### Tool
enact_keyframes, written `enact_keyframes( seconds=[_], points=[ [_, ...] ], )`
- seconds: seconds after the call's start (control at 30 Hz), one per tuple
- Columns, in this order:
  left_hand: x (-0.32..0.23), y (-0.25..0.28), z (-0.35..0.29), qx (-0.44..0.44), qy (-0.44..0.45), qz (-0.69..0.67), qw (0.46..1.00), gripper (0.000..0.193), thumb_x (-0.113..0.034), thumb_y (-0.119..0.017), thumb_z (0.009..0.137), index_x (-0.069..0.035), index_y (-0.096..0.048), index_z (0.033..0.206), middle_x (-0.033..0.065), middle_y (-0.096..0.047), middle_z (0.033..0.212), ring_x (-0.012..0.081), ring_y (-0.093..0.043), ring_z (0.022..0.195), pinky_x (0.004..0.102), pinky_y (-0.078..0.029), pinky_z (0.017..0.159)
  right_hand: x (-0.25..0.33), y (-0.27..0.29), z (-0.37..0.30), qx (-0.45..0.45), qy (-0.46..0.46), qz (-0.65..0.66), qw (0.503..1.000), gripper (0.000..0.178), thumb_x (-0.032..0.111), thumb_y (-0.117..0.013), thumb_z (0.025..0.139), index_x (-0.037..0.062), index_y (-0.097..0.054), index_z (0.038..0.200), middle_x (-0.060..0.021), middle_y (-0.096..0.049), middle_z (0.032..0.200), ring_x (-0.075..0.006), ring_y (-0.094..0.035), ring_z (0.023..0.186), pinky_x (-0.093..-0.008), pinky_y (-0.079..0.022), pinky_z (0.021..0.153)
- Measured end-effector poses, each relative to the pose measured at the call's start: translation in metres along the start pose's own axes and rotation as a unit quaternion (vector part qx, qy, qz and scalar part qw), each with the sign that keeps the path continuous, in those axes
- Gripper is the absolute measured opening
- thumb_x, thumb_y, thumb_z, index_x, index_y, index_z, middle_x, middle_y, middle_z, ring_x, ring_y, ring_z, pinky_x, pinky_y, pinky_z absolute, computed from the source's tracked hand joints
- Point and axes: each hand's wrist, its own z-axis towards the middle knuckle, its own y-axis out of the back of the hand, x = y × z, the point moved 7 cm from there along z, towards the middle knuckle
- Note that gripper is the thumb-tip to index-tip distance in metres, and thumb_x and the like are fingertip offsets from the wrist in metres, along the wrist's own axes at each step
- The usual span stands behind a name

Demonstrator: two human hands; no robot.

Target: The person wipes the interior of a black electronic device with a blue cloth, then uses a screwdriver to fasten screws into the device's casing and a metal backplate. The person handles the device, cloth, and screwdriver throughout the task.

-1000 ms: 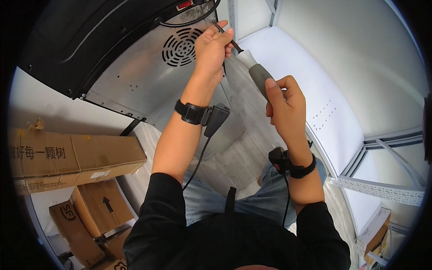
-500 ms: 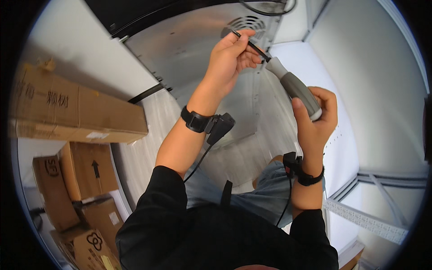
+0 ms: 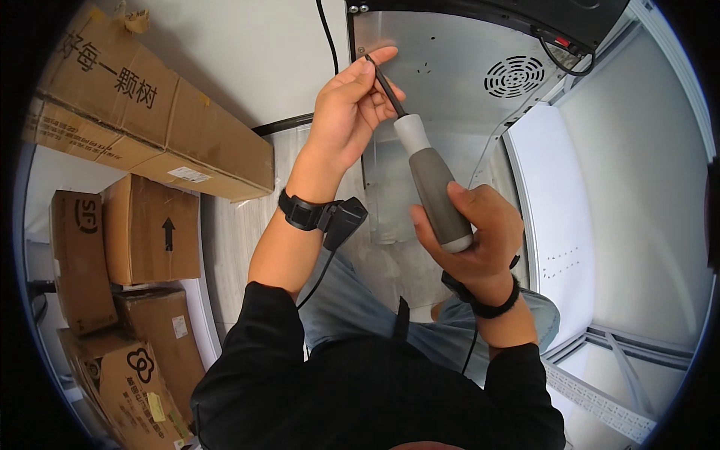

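Observation:
A screwdriver (image 3: 433, 180) with a thick two-tone grey handle and a dark shaft slants up and to the left in front of me. My right hand (image 3: 484, 232) is closed around the handle's butt end, thumb on one side and fingers on the other. At the far end, my left hand (image 3: 352, 105) pinches the shaft near its tip between thumb and fingers, index finger stretched past it. Part of the shaft and the tip are hidden by those fingers. Behind the left hand stands a silver metal panel (image 3: 457, 82) with small screws at its upper left edge.
A round vent grille (image 3: 514, 76) and a black cable (image 3: 566, 64) are on the panel's right side. To the left are a long cardboard box (image 3: 217, 142) and several smaller cartons (image 3: 150, 232). A white shelf frame (image 3: 551, 187) stands on the right.
The view has turned, so more of the panel and its whole vent show. Both hands, with the screwdriver, are further left in the picture; the right hand is lower and the screwdriver stands steeper.

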Motion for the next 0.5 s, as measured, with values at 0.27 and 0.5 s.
enact_keyframes(
  seconds=[0.27, 0.5],
  points=[
    [-0.005, 0.006, 0.004, 0.005, -0.008, 0.011, 1.0, 0.04, -0.02, -0.039, 0.1, 0.006, -0.045, 0.13, 0.0087, -0.065, 0.078, 0.0164, -0.06, 0.072, 0.0292, -0.05, 0.069, 0.006, -0.01, 0.0, -0.01, -0.005, -0.012, 1.0, 0.052, 0.012, -0.085, 0.061, 0.0033, -0.057, 0.104, -0.0048, -0.053, 0.063, -0.0186, -0.051, 0.047, -0.0269, -0.038, 0.04],
    [-0.004, 0.012, 0.005, -0.001, -0.007, 0.019, 1.0, 0.037, -0.021, -0.039, 0.101, 0.004, -0.05, 0.125, 0.0097, -0.065, 0.078, 0.0133, -0.059, 0.071, 0.0269, -0.048, 0.069, 0.005, -0.014, 0.001, -0.015, -0.012, -0.004, 1.0, 0.052, 0.01, -0.085, 0.063, 0.0021, -0.055, 0.104, -0.0058, -0.053, 0.063, -0.0184, -0.052, 0.047, -0.0266, -0.039, 0.041]
  ],
)
